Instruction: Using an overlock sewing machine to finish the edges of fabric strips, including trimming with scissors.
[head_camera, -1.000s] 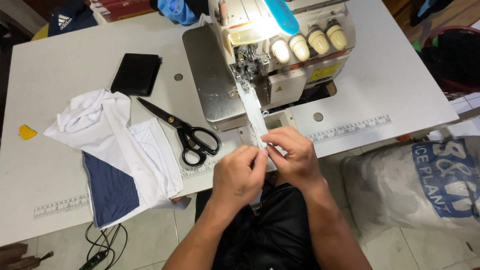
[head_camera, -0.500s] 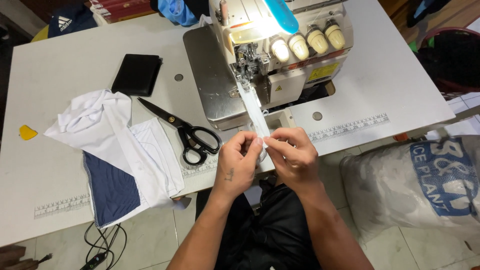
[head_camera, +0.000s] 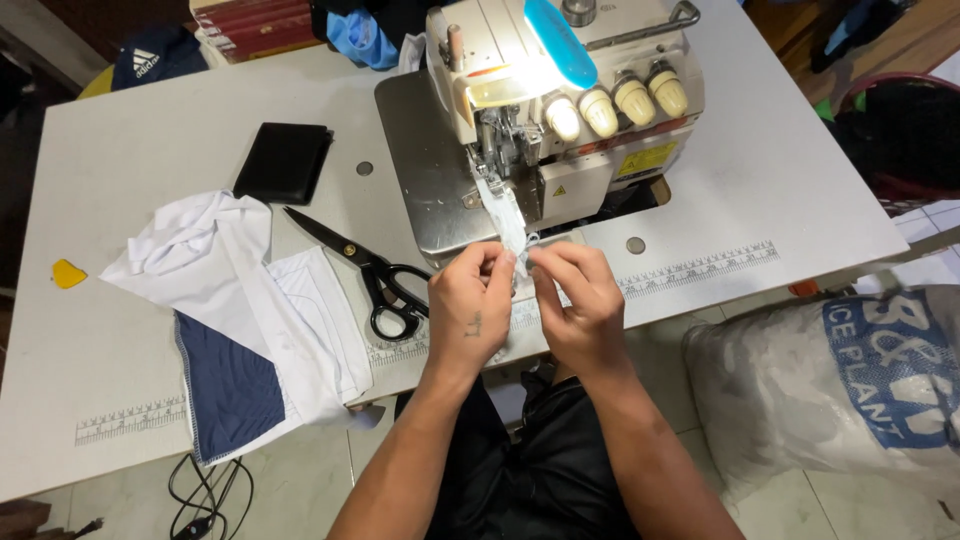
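A narrow white fabric strip (head_camera: 508, 220) runs from under the presser foot of a cream overlock sewing machine (head_camera: 560, 100) down toward me. My left hand (head_camera: 470, 310) and my right hand (head_camera: 580, 305) both pinch the strip's near end between thumb and fingers, just in front of the machine's metal plate (head_camera: 425, 180). The two hands nearly touch each other. The part of the strip inside my fingers is hidden.
Black-handled scissors (head_camera: 365, 270) lie left of my left hand. A pile of white and navy fabric (head_camera: 240, 320) sits further left, with a black wallet (head_camera: 283, 162) behind it and a yellow chalk piece (head_camera: 67, 273) near the white table (head_camera: 780, 180) edge. A printed white sack (head_camera: 840, 390) stands on the floor at right.
Both hands have moved up along the strip toward the machine, and the length of strip showing between them and the presser foot is shorter.
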